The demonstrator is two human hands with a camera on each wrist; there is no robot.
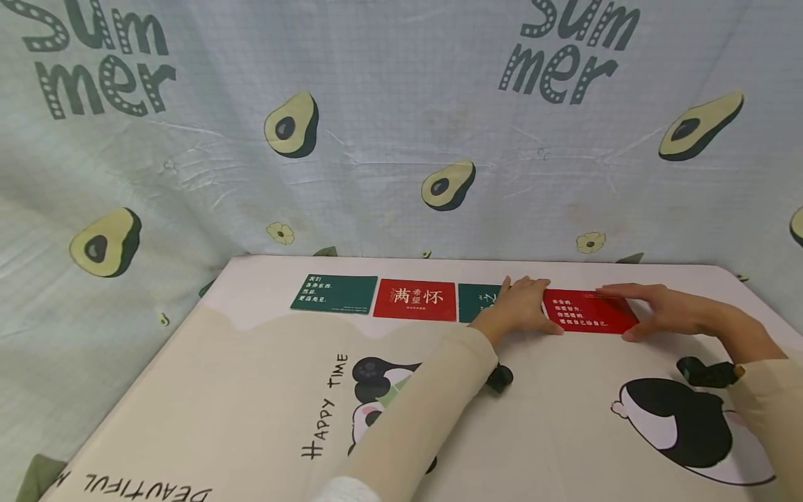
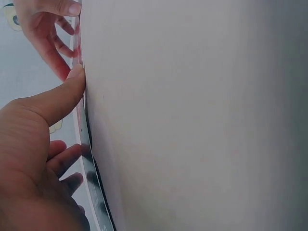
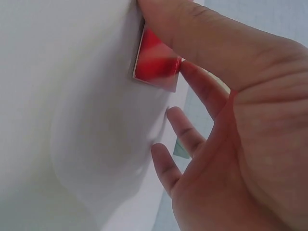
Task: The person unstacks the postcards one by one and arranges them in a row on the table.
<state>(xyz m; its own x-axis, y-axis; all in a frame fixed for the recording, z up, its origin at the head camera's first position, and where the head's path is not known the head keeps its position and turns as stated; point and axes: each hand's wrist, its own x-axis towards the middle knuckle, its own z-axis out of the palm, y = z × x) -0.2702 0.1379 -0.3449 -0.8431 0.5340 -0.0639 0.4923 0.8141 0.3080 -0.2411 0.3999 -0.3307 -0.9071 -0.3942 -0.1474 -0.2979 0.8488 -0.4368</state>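
Observation:
A red card with white Chinese writing [image 1: 586, 314] lies at the right end of a row near the table's far edge. My right hand [image 1: 680, 312] pinches its right end, thumb at the near edge and index finger at the far edge; the right wrist view shows the card's red corner [image 3: 156, 62] between them. At the card's left end, my left hand [image 1: 517, 307] grips it in the same way, thumb by the near corner. Beneath that hand, a green card [image 1: 475, 298] is partly hidden.
Further left in the row lie another red card [image 1: 415, 300] and another green card [image 1: 335, 293]. A printed cloth [image 1: 251, 390] covers the table. Behind it hangs a curtain with avocado prints [image 1: 376, 139]. Dark wrist devices [image 1: 705, 373] sit below both hands.

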